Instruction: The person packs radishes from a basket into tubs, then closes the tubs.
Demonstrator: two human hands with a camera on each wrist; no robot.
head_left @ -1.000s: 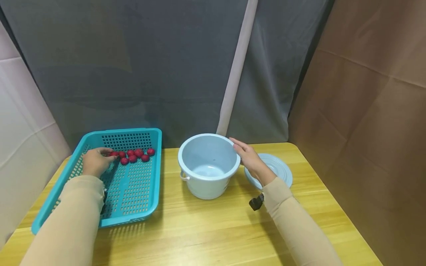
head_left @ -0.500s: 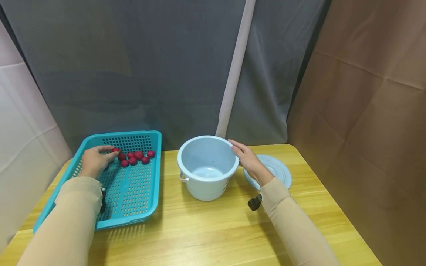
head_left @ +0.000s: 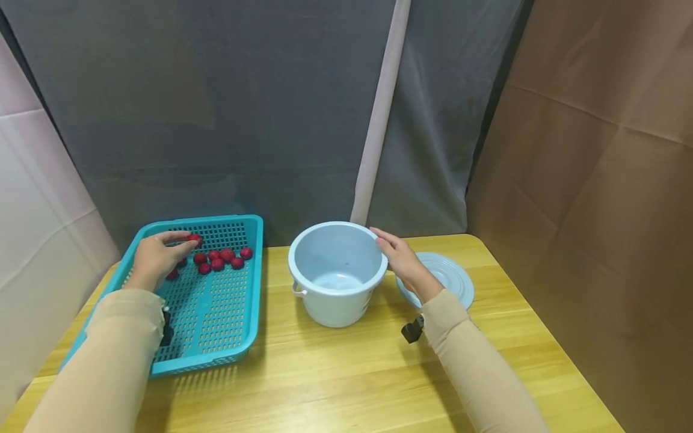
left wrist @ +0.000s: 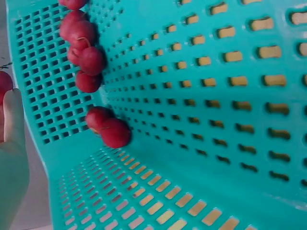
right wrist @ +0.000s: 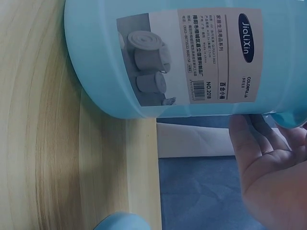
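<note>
Over the far end of the teal basket (head_left: 162, 337), a red fruit (head_left: 194, 239) is pinched in the left hand (head_left: 157, 258); a light grip is advised, while the bucket (head_left: 337, 273) is steadied by the right hand (head_left: 403, 261), its fingers straight against the rim.

A pale blue lid (head_left: 455, 276) is lying flat on a wooden table (head_left: 335, 373), near the far right corner, its ridged rings facing up. The table is running pale yellow with long grain lines, and in the right wrist view its far edge (right wrist: 141, 158) is showing against cloth. A grey curtain (head_left: 243, 120) is hanging behind the table. A pale strip (head_left: 379, 120) is slanting down across the curtain to the table's far edge. Creased brown paper (head_left: 595, 180) is standing along the right side, and a pinkish-white sheet (head_left: 38, 210) is closing in the left.
</note>
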